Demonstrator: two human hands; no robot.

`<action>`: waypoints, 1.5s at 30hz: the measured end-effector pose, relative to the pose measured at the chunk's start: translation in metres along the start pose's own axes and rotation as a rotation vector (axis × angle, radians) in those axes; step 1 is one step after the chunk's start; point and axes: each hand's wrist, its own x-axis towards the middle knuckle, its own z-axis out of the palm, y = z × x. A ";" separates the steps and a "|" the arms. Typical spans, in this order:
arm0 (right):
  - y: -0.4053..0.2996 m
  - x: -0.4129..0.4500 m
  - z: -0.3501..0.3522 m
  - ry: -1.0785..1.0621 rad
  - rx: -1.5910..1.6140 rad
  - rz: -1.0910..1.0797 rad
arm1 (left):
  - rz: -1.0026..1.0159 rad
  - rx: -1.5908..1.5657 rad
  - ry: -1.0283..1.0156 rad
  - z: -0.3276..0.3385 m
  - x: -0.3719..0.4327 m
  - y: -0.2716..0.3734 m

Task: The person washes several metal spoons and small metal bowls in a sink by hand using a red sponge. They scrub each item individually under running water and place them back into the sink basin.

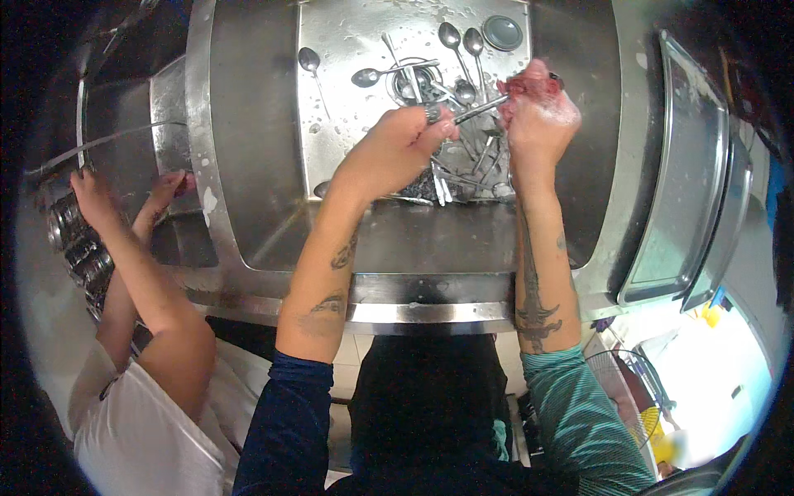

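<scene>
My left hand [397,146] grips a piece of metal cutlery [481,110], with fork-like tines showing by the thumb. The other end of its handle runs into my right hand [543,118], which is closed around it and has white suds on its back. Something reddish shows at the right fingers, too blurred to name. Both hands are over a stainless steel sink [403,239]. Below them lies a heap of wet cutlery [474,164], partly hidden by my left hand. Several loose spoons [450,35] lie farther back, some around the drain [415,80].
A grey round lid [502,33] sits in the sink's far right corner. Metal trays [679,173] lean along the right side. At left, another person's hands [93,198] are by a neighbouring basin and shiny stacked vessels [65,232]. A wire basket [626,384] stands lower right.
</scene>
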 end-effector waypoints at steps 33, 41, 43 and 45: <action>0.011 0.000 0.000 -0.090 0.136 0.382 | -0.750 0.510 0.507 -0.038 -0.005 -0.129; 0.004 -0.008 0.004 -0.107 0.109 0.381 | -0.809 0.674 0.589 -0.044 0.064 -0.177; 0.004 -0.007 0.004 -0.095 0.079 0.400 | -0.866 0.673 0.650 -0.040 0.077 -0.189; 0.007 -0.007 0.007 -0.138 0.127 0.390 | -0.860 0.664 0.694 -0.040 0.079 -0.203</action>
